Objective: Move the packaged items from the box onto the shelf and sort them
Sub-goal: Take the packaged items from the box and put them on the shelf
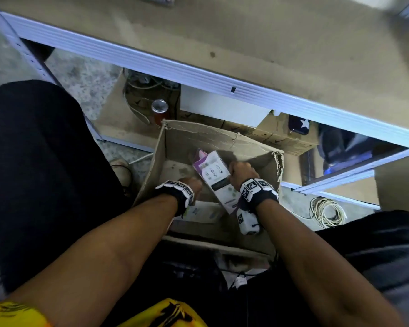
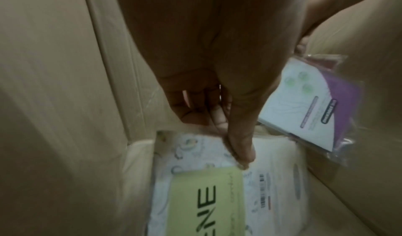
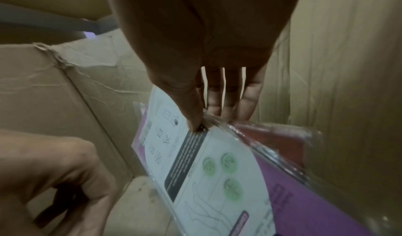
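An open cardboard box (image 1: 198, 131) stands on the floor between my knees, and both hands are inside it. My right hand (image 1: 242, 171) pinches a white and purple package (image 1: 213, 175) in clear plastic, thumb on its front and fingers behind (image 3: 206, 115), holding it tilted above the box floor. My left hand (image 1: 191, 185) is lower and pinches the top edge of a white package with a green label (image 2: 195, 196), which lies flat on the box bottom (image 1: 201, 213). The purple package (image 2: 315, 110) hangs just right of the left hand (image 2: 217, 119). The brown shelf board (image 1: 246, 43) lies above and beyond the box.
The shelf's pale metal front rail (image 1: 151, 62) runs across above the box. Under it sit a can (image 1: 159, 107), a white box (image 1: 222, 107), cardboard cartons (image 1: 281, 138) and loose cables. A coiled cable (image 1: 326, 211) lies on the floor to the right. My legs flank the box.
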`<action>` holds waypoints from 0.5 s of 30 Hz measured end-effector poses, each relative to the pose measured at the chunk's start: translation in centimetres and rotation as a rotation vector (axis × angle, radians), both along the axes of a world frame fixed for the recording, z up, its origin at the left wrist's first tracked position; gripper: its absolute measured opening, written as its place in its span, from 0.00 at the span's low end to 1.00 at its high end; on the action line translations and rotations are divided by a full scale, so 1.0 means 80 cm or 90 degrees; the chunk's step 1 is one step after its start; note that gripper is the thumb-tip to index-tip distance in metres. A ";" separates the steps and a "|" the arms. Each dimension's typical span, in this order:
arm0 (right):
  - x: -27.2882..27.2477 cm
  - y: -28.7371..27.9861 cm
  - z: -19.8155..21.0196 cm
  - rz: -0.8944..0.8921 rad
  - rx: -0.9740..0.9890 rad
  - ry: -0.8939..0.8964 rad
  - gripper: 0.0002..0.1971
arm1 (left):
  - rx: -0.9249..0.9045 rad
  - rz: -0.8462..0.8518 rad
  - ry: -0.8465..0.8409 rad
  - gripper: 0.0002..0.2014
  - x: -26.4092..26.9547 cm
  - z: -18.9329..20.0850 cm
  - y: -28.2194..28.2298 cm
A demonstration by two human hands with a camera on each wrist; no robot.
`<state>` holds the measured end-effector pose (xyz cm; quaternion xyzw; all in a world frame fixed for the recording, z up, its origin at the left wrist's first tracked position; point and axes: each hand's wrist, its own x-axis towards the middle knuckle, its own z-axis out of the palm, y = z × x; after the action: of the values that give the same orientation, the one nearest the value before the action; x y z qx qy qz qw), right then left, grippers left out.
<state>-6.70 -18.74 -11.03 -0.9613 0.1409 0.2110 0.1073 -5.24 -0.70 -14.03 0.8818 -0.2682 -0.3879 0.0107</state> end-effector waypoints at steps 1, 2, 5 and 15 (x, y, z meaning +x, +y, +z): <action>0.001 0.003 0.007 0.009 -0.008 -0.004 0.10 | -0.008 -0.017 0.001 0.13 -0.001 0.008 0.003; 0.001 0.005 0.015 0.018 -0.013 -0.013 0.12 | -0.026 -0.033 -0.018 0.13 -0.003 0.014 0.006; -0.002 0.013 0.044 0.048 -0.025 -0.063 0.14 | -0.036 -0.055 -0.066 0.15 -0.009 0.031 0.011; -0.023 0.024 0.145 0.096 -0.074 -0.161 0.22 | -0.087 -0.075 -0.189 0.13 -0.001 0.139 0.000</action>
<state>-8.56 -16.79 0.59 -0.9926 0.0659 0.0869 0.0526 -5.35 -0.70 -2.94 0.9095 -0.3435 -0.2339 0.0080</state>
